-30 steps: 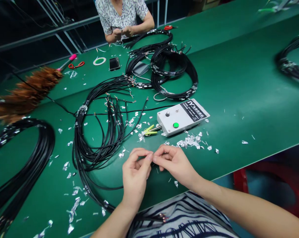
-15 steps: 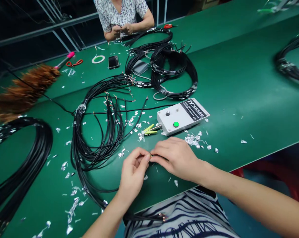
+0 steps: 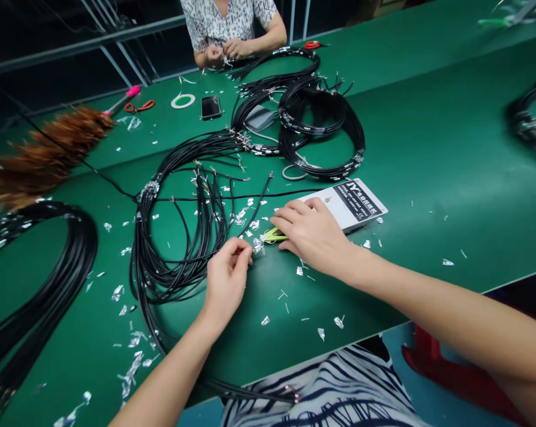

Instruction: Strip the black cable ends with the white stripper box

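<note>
My left hand is closed in a pinch, its fingertips just left of a heap of silver foil scraps. It grips the end of a black cable, mostly hidden by the fingers and palm. My right hand is closed over a yellow-green clip, thumb below and fingers above. This clip sits at the near left end of a white control box with a black label. My right hand covers the box's knob and green button. Left of both hands lies a tied coil of black cables with bared, coloured wire ends.
Another coil lies at the left, and stacked coils lie beyond the box. A feather duster, red scissors, a tape roll and a phone are further back. A co-worker sits across the green table.
My hands have come apart. My right hand has moved up and forward onto the yellow-green clip and box; my left hand has shifted left and slightly forward, still pinching. The view has shifted slightly.
</note>
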`<act>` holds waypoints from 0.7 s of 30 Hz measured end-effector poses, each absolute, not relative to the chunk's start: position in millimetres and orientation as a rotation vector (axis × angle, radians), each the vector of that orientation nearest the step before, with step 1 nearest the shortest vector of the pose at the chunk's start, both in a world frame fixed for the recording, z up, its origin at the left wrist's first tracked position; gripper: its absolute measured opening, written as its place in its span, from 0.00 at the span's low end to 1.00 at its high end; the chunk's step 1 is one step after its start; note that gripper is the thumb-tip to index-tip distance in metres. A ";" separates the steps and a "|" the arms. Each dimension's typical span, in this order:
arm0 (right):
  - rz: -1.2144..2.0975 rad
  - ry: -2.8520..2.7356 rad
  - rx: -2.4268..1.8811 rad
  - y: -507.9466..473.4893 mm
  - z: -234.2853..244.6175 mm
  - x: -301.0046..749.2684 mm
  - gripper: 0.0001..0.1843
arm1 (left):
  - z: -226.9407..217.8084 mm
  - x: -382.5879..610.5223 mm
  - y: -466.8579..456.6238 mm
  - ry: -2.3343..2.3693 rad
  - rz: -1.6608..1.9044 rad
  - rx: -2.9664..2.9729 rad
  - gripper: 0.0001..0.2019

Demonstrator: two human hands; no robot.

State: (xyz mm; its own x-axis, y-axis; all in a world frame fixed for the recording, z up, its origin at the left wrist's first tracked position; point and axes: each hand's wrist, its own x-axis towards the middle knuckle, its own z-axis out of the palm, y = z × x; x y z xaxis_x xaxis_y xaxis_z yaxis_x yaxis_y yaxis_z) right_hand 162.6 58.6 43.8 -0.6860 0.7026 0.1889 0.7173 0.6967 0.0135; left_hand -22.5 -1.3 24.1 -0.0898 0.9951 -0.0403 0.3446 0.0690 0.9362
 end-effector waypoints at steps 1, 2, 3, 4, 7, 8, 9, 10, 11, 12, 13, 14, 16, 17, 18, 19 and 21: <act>-0.161 -2.782 -1.157 64.4 42.7 160.8 0.05 | 22.8 -23.1 3.4 1.542 1.049 1.345 0.07; -0.180 -2.820 -1.148 68.5 41.1 159.0 0.02 | 21.1 -23.2 7.4 1.530 1.055 1.322 0.07; -0.194 -2.844 -1.138 71.1 39.3 157.6 0.04 | 19.3 -22.9 10.5 1.523 1.055 1.306 0.07; -0.204 -2.853 -1.127 72.5 37.5 156.7 0.06 | 17.4 -22.3 13.0 1.520 1.055 1.294 0.07; -0.223 -2.835 -1.104 73.4 34.1 156.6 0.10 | 12.2 -19.7 18.3 1.526 1.062 1.267 0.06; -0.224 -2.832 -1.099 73.5 33.8 157.2 0.10 | 10.6 -18.8 19.7 1.526 1.066 1.258 0.06; -0.223 -2.830 -1.095 73.7 33.7 157.8 0.10 | 9.1 -18.1 21.0 1.523 1.072 1.247 0.06; -0.222 -2.830 -1.092 73.9 33.9 158.4 0.10 | 7.7 -17.4 22.3 1.516 1.076 1.236 0.06; -0.220 -2.831 -1.090 74.3 34.1 158.8 0.10 | 6.4 -16.8 23.5 1.506 1.077 1.226 0.06; -0.219 -2.834 -1.090 74.7 34.5 159.1 0.10 | 5.1 -16.2 24.6 1.496 1.078 1.217 0.05; -0.218 -2.836 -1.092 75.0 34.8 159.2 0.10 | 4.1 -15.7 25.6 1.487 1.077 1.209 0.05; -0.216 -2.839 -1.093 75.2 35.1 159.1 0.10 | 3.3 -15.1 26.5 1.480 1.076 1.201 0.05; -0.207 -2.842 -1.102 75.5 35.8 159.0 0.09 | 2.5 -14.0 27.9 1.476 1.074 1.187 0.05; -0.202 -2.843 -1.110 75.5 36.1 159.0 0.09 | 2.4 -13.4 28.4 1.477 1.075 1.181 0.06; -0.198 -2.844 -1.118 75.4 36.3 159.1 0.09 | 2.5 -12.9 28.8 1.480 1.074 1.176 0.06; -0.195 -2.844 -1.126 75.1 36.5 159.1 0.08 | 2.6 -12.4 29.0 1.482 1.074 1.174 0.06; -0.196 -2.841 -1.133 74.3 36.9 158.6 0.08 | 2.7 -11.9 29.1 1.487 1.072 1.180 0.06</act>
